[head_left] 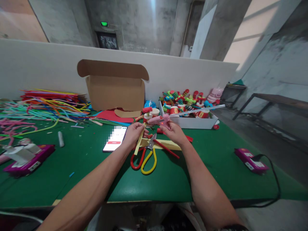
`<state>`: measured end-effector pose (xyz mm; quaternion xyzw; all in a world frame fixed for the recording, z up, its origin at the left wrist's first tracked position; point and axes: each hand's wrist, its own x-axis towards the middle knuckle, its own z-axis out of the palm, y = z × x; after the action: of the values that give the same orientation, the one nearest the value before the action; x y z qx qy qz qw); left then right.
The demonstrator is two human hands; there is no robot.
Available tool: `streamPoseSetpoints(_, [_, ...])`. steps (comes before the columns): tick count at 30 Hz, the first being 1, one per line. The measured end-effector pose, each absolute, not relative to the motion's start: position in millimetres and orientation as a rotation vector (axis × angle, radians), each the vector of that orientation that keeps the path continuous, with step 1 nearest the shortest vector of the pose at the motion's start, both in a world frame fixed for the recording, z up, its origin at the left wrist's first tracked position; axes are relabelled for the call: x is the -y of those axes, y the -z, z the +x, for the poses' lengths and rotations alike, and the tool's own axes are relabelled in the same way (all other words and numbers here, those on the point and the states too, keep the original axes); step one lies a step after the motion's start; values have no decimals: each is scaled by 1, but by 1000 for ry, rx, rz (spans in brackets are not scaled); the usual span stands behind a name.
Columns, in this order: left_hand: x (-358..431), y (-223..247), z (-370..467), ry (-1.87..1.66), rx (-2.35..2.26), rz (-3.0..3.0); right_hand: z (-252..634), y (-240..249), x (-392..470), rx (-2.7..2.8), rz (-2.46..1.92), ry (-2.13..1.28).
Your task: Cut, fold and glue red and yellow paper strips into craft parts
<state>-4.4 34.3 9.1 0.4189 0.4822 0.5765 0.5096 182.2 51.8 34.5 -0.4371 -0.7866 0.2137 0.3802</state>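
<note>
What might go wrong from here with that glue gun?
The glue gun in the right hand points toward the left hand and its yellow strip, perhaps risking a burn if hot. The gun's long glue stick juts toward the white box and could snag. Glue might drip on the scissors nearby.

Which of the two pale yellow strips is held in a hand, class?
The narrow strip, pinched in the left hand. The other strip is wider and lies on the green table, partly under the scissors.
</note>
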Motion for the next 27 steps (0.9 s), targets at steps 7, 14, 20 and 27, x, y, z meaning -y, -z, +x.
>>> streamPoseSetpoints(7, [-34, -9, -4, -1389, -1166, 1015, 183, -35, -51, 2007, -1127, -549])
streamPoseSetpoints(14, [-33, -11, -4, -1386, -1168, 1016, 184, -33, -52, 2018, -1113, -527])
streamPoseSetpoints(20, [-33, -12, -3, -1385, -1169, 1007, 184, -34, -52, 2040, -1116, -502])
streamPoseSetpoints(27, [-33, -12, -3, -1387, -1161, 1014, 184, -32, -52, 2043, -1112, -491])
